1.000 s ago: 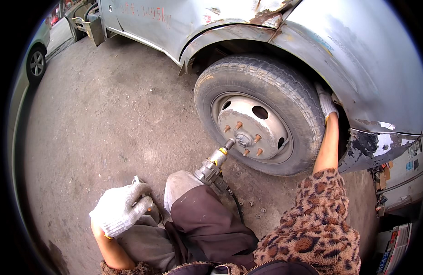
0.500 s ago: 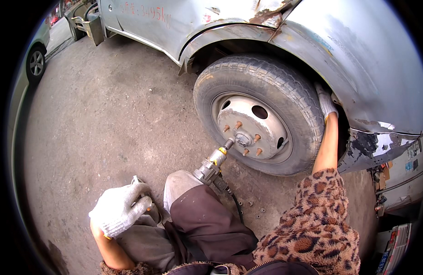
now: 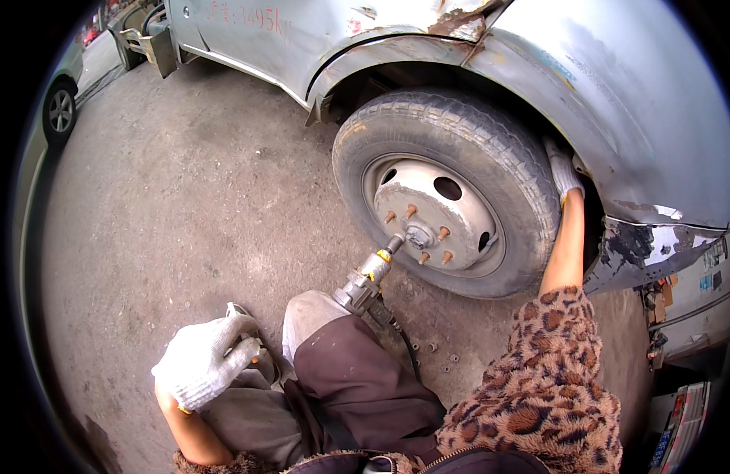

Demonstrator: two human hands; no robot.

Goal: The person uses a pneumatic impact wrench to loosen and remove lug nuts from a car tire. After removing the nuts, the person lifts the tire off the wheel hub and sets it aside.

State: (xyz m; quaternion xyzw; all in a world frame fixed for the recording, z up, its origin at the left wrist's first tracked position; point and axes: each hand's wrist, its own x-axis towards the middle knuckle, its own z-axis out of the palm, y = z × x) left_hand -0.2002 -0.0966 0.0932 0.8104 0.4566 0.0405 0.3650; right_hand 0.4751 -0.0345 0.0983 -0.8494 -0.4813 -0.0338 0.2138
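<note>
My right hand (image 3: 565,170), in a white knit glove, reaches into the gap between the wheel arch and the tyre (image 3: 452,118). Its fingers lie stretched along the tread, their tips partly hidden. Rusty bare studs (image 3: 444,233) ring the hub of the pale steel rim (image 3: 416,178). Beside my knee, an impact wrench (image 3: 366,283) points its socket at the hub, with neither hand on it. My left hand (image 3: 203,359), also gloved, is low on the left by my bent leg. Its fingers curl in; whatever lies inside them is hidden.
Several loose wheel nuts (image 3: 448,363) lie on the concrete (image 3: 183,197) beside the wrench's black hose (image 3: 408,351). The vehicle's grey fender (image 3: 610,103) arches over the wheel, and its lower corner (image 3: 641,253) is damaged. Another car's wheel (image 3: 60,109) shows at far left.
</note>
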